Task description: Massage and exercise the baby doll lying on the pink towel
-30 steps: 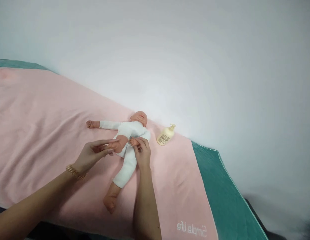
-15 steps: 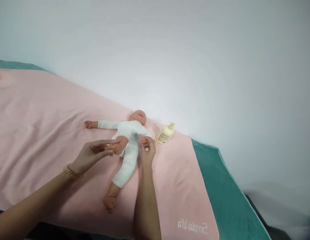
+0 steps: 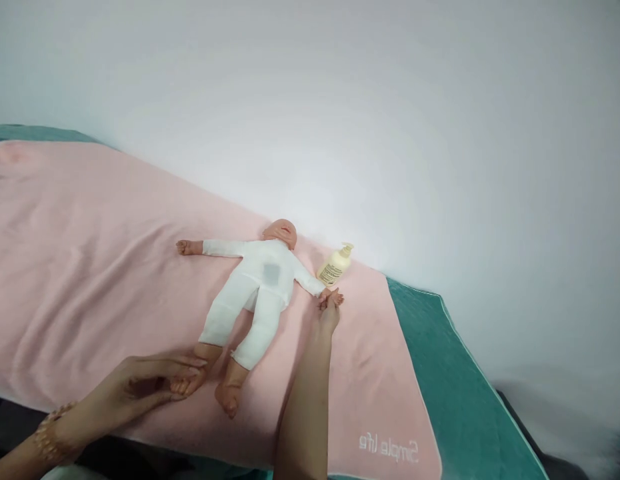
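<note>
A baby doll (image 3: 275, 267) with a white cloth body lies on its back on a pink towel (image 3: 125, 280), arms spread and both legs stretched toward me. On its chest is a grey square patch (image 3: 271, 275). My left hand (image 3: 140, 387), with a beaded bracelet at the wrist, is closed around the doll's foot (image 3: 193, 379) on the left. Farther off, my right hand (image 3: 330, 313) grips the doll's hand (image 3: 332, 295) on the right between thumb and fingers. A pale yellow pump bottle (image 3: 335, 267) stands just behind that hand.
Beneath the towel is a green cover (image 3: 450, 373), showing on the right and at the far left. A white wall (image 3: 310, 120) rises directly behind the doll's head and the bottle. Mirrored lettering (image 3: 389, 448) marks the towel's near right corner.
My left hand has brought the doll's raised leg down and toward me, straightening it. My right hand has moved the doll's arm outward to the right, away from its body.
</note>
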Tool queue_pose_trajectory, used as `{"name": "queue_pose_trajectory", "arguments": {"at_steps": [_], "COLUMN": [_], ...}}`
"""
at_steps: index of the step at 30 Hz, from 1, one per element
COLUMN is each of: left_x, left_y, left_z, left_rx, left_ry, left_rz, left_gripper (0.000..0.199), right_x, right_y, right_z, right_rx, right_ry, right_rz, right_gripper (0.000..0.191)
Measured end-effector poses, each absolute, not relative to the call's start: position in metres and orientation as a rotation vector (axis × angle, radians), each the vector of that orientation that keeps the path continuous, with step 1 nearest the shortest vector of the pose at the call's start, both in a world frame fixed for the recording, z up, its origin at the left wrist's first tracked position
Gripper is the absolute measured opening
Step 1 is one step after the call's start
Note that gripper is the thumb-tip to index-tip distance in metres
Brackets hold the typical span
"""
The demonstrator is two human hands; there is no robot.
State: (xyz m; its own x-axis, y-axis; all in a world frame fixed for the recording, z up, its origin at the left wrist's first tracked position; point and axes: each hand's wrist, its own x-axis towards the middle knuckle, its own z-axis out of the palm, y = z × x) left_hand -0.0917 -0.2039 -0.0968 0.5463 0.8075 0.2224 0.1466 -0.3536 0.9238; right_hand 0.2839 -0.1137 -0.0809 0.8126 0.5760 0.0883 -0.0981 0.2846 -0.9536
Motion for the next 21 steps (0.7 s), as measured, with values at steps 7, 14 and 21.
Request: {"name": "queue_pose_trajectory", "arguments": {"at_steps": [7, 14, 21], "left_x": [-0.093, -0.093, -0.066], "left_y": [-0.218, -0.214, -0.185], "left_z": [-0.129, -0.114, -0.070], "left_rx": [1.878, 1.841, 1.656], "left_ry": [0.841, 0.898, 1.014], "left_rz": [0.931, 0.979, 1.166], "left_gripper": [0.032, 0.029, 0.027], "right_x": [0.284, 0.260, 0.207], "right_y": [-0.112, -0.116, -0.121], "right_z": [-0.085, -0.066, -0.058], "right_rx": [-1.232, -1.198, -1.156], "right_ry": [-0.458, -0.478, -1.140], "right_rz": [0.450, 0.307, 0.158], "right_gripper": [0.039, 0.034, 0.032]}}
